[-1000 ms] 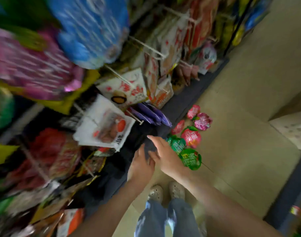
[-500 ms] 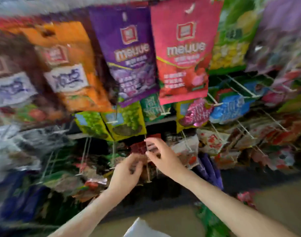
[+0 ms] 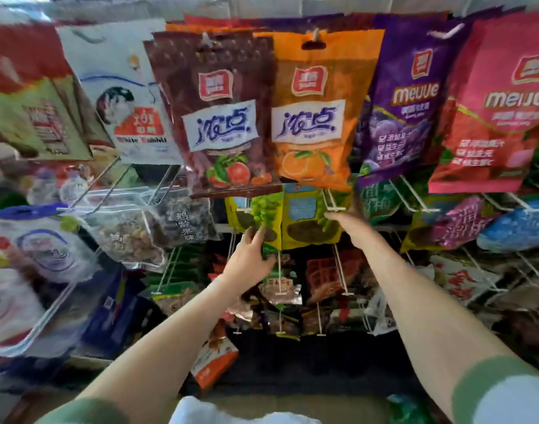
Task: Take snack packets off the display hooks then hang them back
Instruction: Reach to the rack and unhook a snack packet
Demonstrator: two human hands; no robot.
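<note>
Fingers (image 3: 335,217) straight: left hand (image 3: 249,261) touches grape packet (image 3: 259,211) bottom edge, right hand (image 3: 352,229) neighbouring packet (image 3: 305,223) side

You face a tall display rack (image 3: 393,228) that fills nearly the whole view, edge to edge. Along its top edge runs a pale strip (image 3: 354,3). It may be a header board or the wall behind, but it is too blurred to tell. Bright, even light falls on the rack's upper part, while its lower part sits in shadow. At the rack's foot a dark base (image 3: 292,365) meets a tan floor (image 3: 338,407) along the bottom edge.
</note>
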